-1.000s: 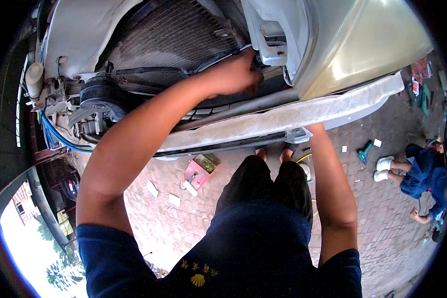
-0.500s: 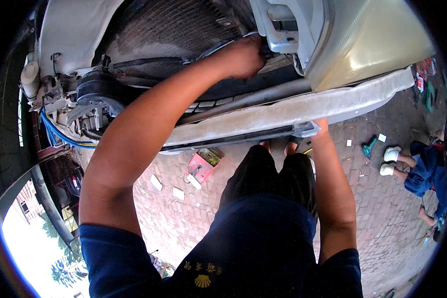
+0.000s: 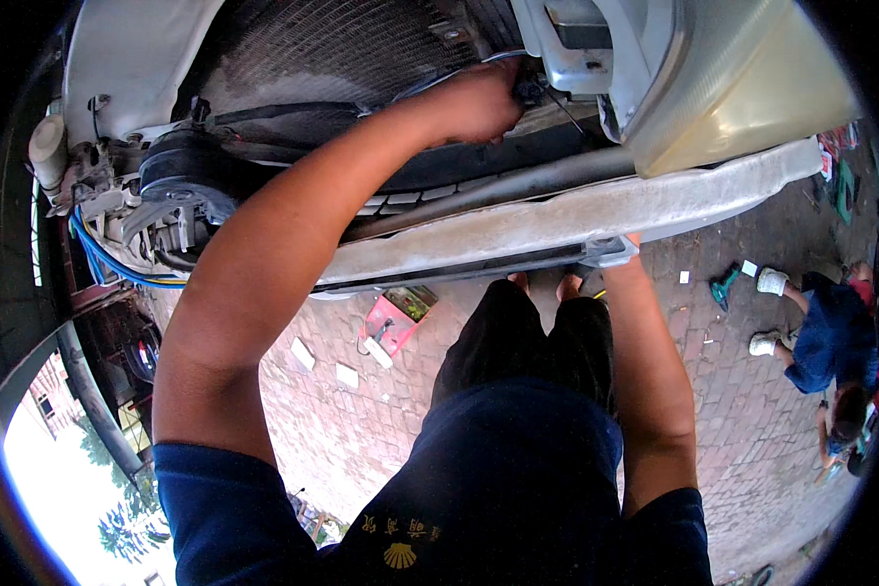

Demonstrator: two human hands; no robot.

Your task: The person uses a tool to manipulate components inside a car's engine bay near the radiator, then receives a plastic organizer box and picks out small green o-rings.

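Observation:
I have my left hand reached into a car's engine bay, fingers curled by a small dark part below a white metal bracket; what they grip is partly hidden. Behind that hand is a dusty mesh radiator. A cloudy headlamp sits to the upper right, above a long pale bumper beam. My right hand reaches up to the beam's underside beside a silver bracket; its fingers are hidden.
On the paving lie a red box, white pieces, and a green power drill. Another person in blue is low on the ground at right. Blue hoses run at the car's left; more tools lie far right.
My left hand has moved up and a little right along the bracket. The car's parts sit slightly higher in the picture. The other person now bends further forward, head showing.

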